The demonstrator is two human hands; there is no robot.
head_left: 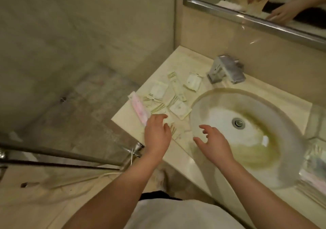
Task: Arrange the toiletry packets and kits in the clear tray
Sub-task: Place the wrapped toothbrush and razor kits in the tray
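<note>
No word, brand or number can be read anywhere in view. The white packet (179, 108) just beside the sink (247, 92) carries a faint round mark in its middle, perhaps a logo. A second white packet (193, 82) near the tap (227, 70) shows the same kind of mark. Both are too blurred to make out. The striped packets (157, 99) between them bear thin gold and dark lines, not letters. The long pink packet (139, 109) shows only pale blotches.
</note>
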